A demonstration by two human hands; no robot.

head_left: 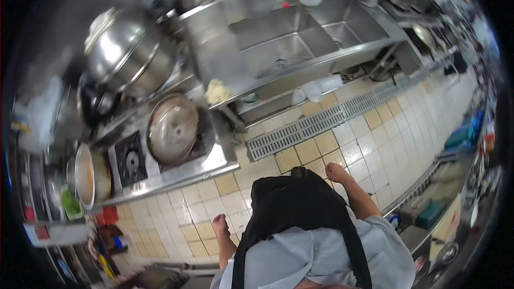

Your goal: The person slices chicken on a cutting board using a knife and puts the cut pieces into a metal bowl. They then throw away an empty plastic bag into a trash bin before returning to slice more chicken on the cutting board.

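Note:
My left hand [220, 223] hangs low over the tiled floor, left of the black apron [300, 203], with its fingers curled; whether anything is inside them is too small to tell. On the other side of the apron, my right hand [336, 173] is closed in a loose fist above the tiles, near the floor grate. Neither hand touches the stove [222, 152] or the sink counter. A lidded pan [173, 128] sits on the stove, and a pale yellow cloth [217, 91] lies on the counter's corner.
A double sink [278, 48] spans the top, with a floor grate [321, 123] below it. A large steel steamer [128, 53] and a deep pot [92, 175] stand at the left. A work counter [447, 225] with a board and containers runs along the right.

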